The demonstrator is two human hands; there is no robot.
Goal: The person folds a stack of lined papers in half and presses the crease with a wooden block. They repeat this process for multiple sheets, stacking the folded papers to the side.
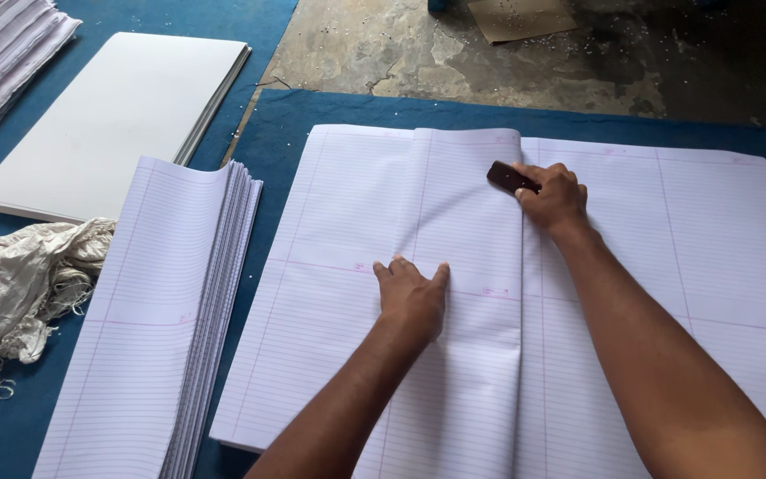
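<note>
- Nearest me, my left hand [411, 300] lies flat and open on the folded-over half of the big ruled sheet [454, 293], gripping nothing.
- Further out, my right hand [553, 197] is closed around a small dark block [511, 177], which I press on the fold line near the sheet's far edge.
- Left of the sheet I see a stack of folded ruled sheets [166, 319], a crumpled cloth [19, 284], and beyond them a pile of plain white boards [117, 115] on the blue mat [268, 142].

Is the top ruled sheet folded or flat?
Folded: top ruled sheet is doubled over, its crease under the dark block in the right hand.
</note>
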